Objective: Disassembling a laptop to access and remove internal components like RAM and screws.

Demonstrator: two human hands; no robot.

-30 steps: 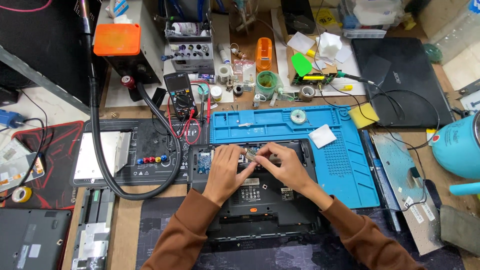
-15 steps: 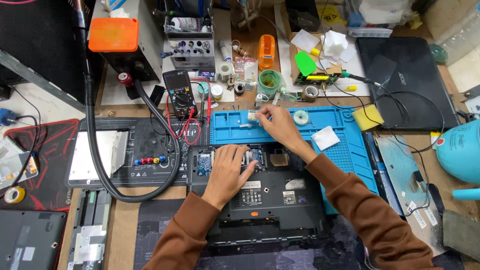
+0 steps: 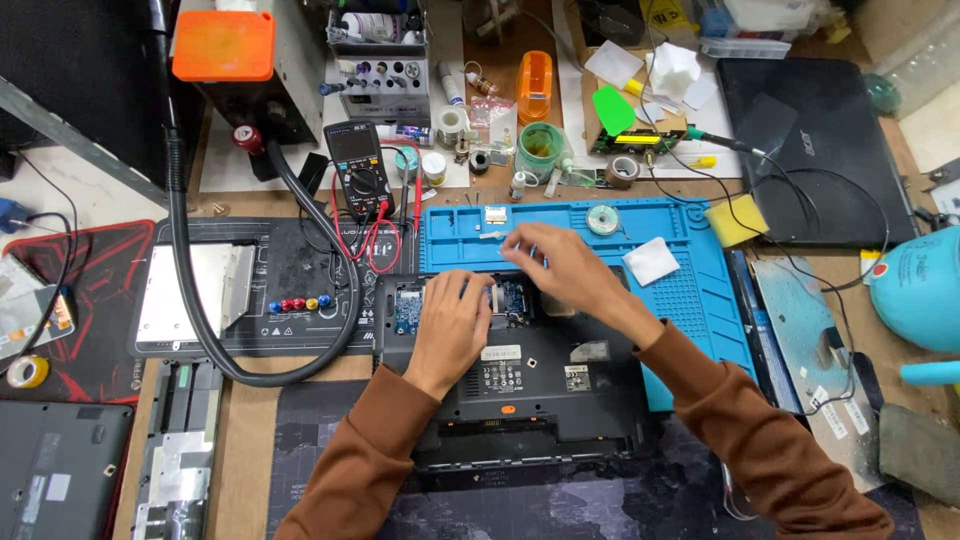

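Electronics repair workshop, multimeter (image 3: 361,170), blue repair mat (image 3: 680,300), opened laptop (image 3: 520,400), soldering station (image 3: 380,60)

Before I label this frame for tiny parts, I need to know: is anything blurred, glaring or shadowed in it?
Head view: light is even and soft, with no hard shadows; the right hand over the blue mat is smeared by motion, so whatever its fingertips pinch is unreadable; the left hand on the opened laptop is sharper; the bench edges bow slightly from the wide lens; no strong glare.
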